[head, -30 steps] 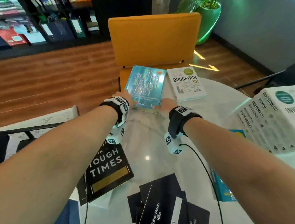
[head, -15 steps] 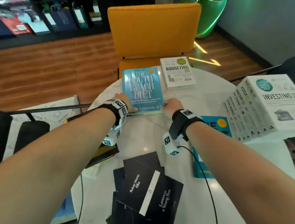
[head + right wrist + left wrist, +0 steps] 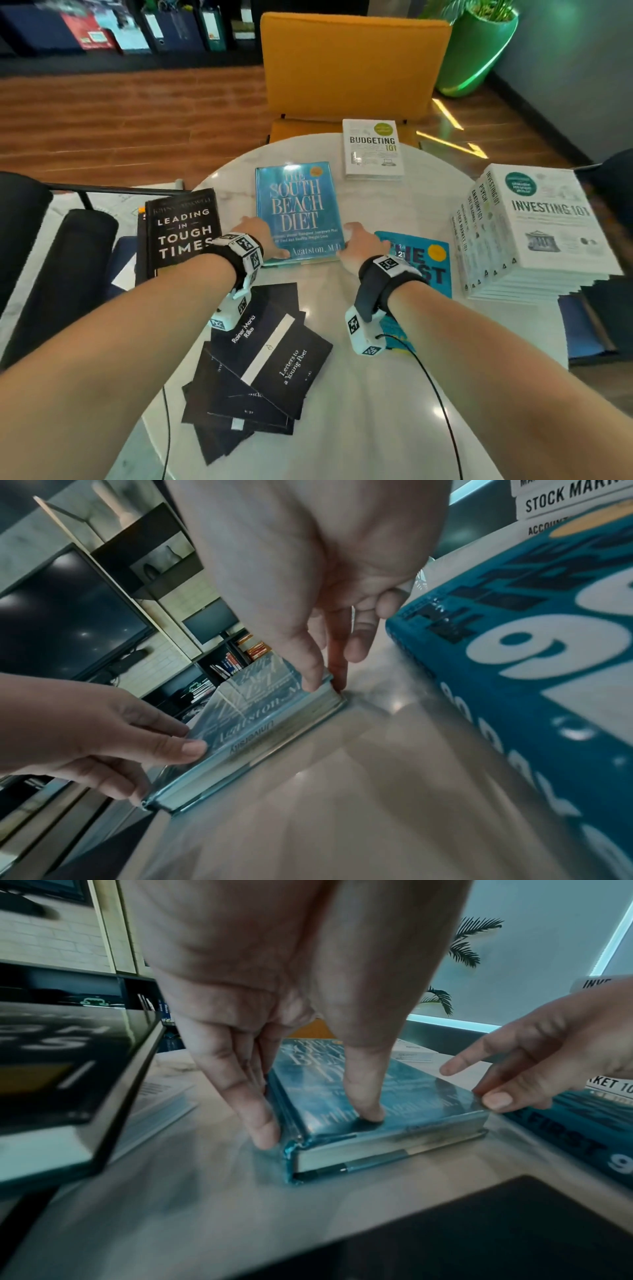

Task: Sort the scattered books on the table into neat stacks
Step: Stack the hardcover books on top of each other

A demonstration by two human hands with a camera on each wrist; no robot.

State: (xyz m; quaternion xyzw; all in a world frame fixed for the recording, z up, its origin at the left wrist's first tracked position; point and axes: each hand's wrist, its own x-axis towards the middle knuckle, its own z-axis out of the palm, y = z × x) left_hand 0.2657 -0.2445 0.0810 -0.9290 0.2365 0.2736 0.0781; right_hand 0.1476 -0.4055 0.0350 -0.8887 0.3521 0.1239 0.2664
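Note:
The blue hardcover "The South Beach Diet" [image 3: 298, 209] lies flat in the middle of the round white table [image 3: 359, 411]. My left hand [image 3: 265, 240] holds its near-left corner. In the left wrist view the thumb presses the cover [image 3: 394, 1093] and the fingers [image 3: 263, 1123] run down the spine side. My right hand [image 3: 356, 240] pinches the near-right corner, thumb on top and fingers [image 3: 337, 674] against the side edge of the book [image 3: 253, 712]. Black thin copies of "Letters to a Young Poet" [image 3: 260, 370] lie fanned out in front of me.
"Leading in Tough Times" [image 3: 181, 233] tops a small pile at the left. "Budgeting 101" [image 3: 373, 150] sits at the far edge. A blue book [image 3: 421, 260] lies under my right wrist. A stack of white "101" books [image 3: 541, 233] stands at the right. An orange chair [image 3: 352, 68] is beyond the table.
Both hands have drawn the South Beach Diet book from the far edge towards me. It was tilted up a second ago and now lies flat on the table.

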